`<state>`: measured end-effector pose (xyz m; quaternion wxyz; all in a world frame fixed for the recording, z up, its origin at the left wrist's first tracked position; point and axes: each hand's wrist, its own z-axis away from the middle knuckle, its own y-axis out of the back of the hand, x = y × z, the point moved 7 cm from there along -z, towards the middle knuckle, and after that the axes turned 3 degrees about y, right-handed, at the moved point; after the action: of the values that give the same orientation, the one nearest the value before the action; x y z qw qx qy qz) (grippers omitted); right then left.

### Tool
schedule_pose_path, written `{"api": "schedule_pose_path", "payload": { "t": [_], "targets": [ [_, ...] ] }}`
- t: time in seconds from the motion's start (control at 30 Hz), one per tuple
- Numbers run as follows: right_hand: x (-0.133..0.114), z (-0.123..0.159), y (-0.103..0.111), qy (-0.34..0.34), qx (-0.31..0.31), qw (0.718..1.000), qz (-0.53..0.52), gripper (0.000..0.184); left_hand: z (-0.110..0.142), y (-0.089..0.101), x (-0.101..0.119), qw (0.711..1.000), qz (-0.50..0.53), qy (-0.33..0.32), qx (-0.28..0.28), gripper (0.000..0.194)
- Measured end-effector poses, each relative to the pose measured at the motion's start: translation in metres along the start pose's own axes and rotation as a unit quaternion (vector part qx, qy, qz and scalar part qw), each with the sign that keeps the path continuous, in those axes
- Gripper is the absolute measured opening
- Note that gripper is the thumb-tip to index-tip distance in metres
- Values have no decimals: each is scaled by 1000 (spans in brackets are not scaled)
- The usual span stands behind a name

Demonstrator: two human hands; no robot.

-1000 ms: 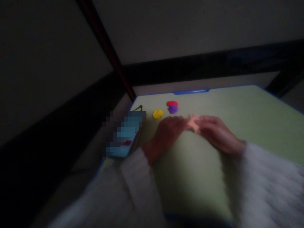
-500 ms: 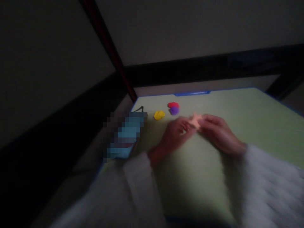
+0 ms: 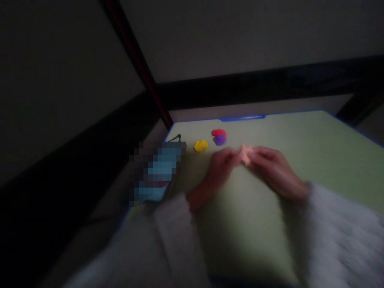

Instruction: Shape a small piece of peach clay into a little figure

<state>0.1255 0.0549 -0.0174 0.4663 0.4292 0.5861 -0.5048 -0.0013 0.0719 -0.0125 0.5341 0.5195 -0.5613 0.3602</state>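
Note:
A small pale-orange star [image 3: 246, 153], which looks like modelling clay, is held between my two hands above the table. My left hand [image 3: 221, 165] pinches its left side with closed fingertips. From the other side, my right hand [image 3: 274, 166] grips it between thumb and fingers. Beyond my left hand lie a yellow clay lump [image 3: 201, 145], a purple clay lump [image 3: 220, 139] and a red clay lump [image 3: 218, 132]; the purple one touches the red. Fingers cover part of the star's edges, and the picture is dim and slightly blurred.
The pale green table [image 3: 249, 224] has a blue edge and a blue handle-like strip [image 3: 243, 118] at its far side. At its left edge stands a pixelated light-blue object [image 3: 162, 168] with a dark loop on top. Dark-trimmed walls rise behind.
My left fingers, loosely curled before, have closed onto the star's left side. The star has turned a little. The clay lumps stay where they were.

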Motion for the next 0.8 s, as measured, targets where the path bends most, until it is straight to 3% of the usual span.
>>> {"api": "schedule_pose_path", "payload": {
  "t": [0.13,0.27,0.37,0.5,0.8],
  "targets": [
    [0,0,1,-8,-2,1000,22,25,-3,8,-4,999,24,14,36,31],
    [-3,1,0,0,-17,999,39,23,-2,6,1,999,-30,8,10,26],
    [-2,0,1,-5,-13,1000,10,24,0,6,2,998,-50,9,22,24],
    [-2,-1,3,-9,-4,1000,4,20,1,7,-3,999,-12,24,41,26],
    [-7,-1,1,17,-12,999,50,17,2,3,-12,998,26,58,18,27]
  ]
}}
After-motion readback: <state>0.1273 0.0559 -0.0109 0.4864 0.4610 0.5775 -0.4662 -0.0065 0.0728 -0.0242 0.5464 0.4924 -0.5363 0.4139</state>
